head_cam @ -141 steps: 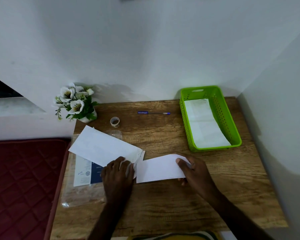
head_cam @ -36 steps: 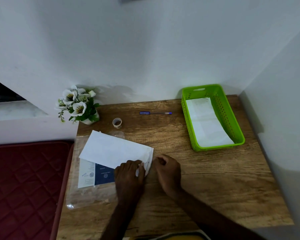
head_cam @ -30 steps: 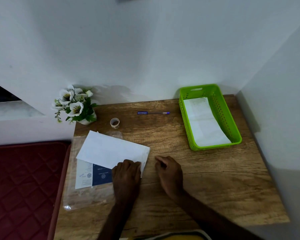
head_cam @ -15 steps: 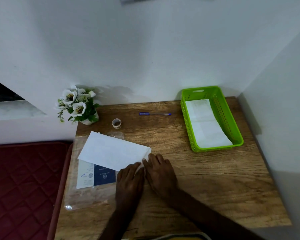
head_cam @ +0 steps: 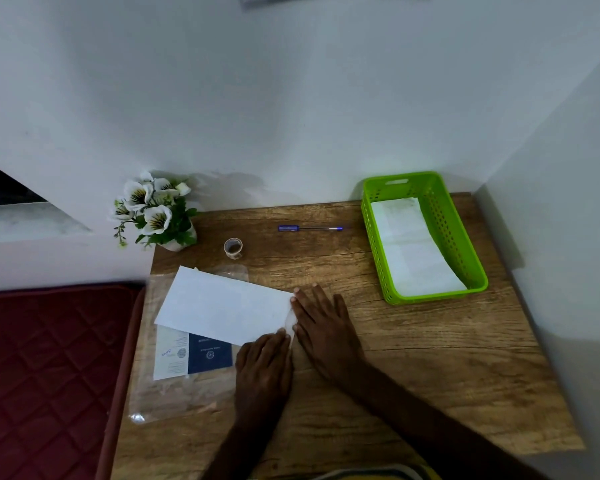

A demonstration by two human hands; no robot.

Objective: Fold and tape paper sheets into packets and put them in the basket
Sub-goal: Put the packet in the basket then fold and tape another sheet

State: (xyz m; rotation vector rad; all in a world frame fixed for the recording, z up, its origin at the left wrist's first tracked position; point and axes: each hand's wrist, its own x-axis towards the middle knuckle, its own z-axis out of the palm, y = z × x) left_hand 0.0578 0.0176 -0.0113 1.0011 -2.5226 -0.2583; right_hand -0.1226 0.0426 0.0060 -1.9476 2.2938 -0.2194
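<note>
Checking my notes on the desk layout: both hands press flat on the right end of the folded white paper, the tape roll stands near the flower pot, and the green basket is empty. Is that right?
Not quite: the green basket is not empty; the head view shows white folded paper lying in it. The rest holds: left hand and right hand press the folded sheet, tape roll near the flower pot.

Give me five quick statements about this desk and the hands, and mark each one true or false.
1. Both hands, left hand and right hand, press flat on the folded paper. True.
2. The green basket is empty. False: white paper already lies in it.
3. The pen lies inside the basket. False: it lies on the table, left of the basket.
4. The tape roll stands untouched near the flower pot. True.
5. The right hand holds the pen. False: it presses the paper.
</note>
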